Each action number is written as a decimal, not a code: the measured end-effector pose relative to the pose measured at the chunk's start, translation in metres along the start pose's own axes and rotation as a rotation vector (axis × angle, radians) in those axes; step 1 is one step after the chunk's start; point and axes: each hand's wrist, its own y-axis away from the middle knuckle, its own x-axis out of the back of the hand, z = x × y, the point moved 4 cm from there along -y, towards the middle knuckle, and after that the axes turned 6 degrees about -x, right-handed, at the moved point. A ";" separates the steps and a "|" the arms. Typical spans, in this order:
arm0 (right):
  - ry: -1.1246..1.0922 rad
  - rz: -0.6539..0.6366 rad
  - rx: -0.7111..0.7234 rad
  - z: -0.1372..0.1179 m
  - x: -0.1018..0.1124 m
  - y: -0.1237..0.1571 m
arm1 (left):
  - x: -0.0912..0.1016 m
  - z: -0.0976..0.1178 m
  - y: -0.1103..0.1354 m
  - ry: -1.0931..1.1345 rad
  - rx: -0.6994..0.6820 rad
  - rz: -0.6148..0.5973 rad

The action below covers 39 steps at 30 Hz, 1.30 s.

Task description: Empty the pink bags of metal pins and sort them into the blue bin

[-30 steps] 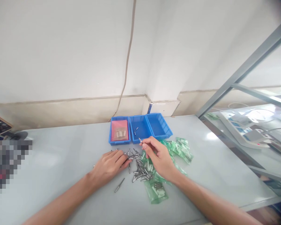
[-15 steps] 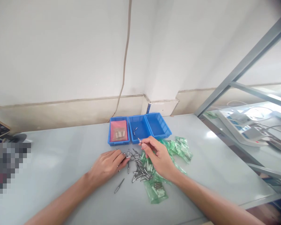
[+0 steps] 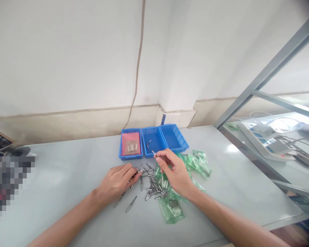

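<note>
A heap of small metal pins (image 3: pixel 152 185) lies on the pale table (image 3: pixel 67 171) in front of three blue trays. My right hand (image 3: pixel 175 173) pinches one metal pin (image 3: pixel 153 153) between thumb and forefinger, raised just before the middle blue tray (image 3: pixel 152 140). My left hand (image 3: pixel 117 182) lies palm down at the heap's left edge, its fingertips on a pin there. Two long pins (image 3: pixel 130 204) lie apart near my left wrist. The middle tray holds a few pins.
The left blue tray (image 3: pixel 130 144) holds a pink bag with parts; the right blue tray (image 3: pixel 173 137) looks bare. Green plastic bags (image 3: pixel 199 163) lie right of the heap and under it. A metal frame (image 3: pixel 262 79) and a power strip (image 3: pixel 270 144) stand at the right.
My left hand has curled its fingers in at the heap's edge, and a long pin now shows beside its wrist. My right hand holds its pin almost where it was.
</note>
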 end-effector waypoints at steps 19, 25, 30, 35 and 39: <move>-0.014 0.022 0.041 -0.004 0.002 -0.001 | 0.001 -0.007 0.003 0.053 0.056 0.038; 0.009 -0.001 0.040 -0.008 0.001 0.000 | -0.001 -0.009 0.008 0.071 0.060 0.001; 0.022 -0.005 0.035 -0.007 0.000 0.000 | 0.000 -0.010 0.010 0.057 0.039 0.003; 0.022 -0.003 0.025 -0.006 -0.001 0.000 | 0.000 -0.010 0.011 0.066 0.029 -0.003; 0.031 -0.006 0.027 -0.006 -0.002 0.000 | -0.002 -0.009 0.011 0.074 0.033 -0.032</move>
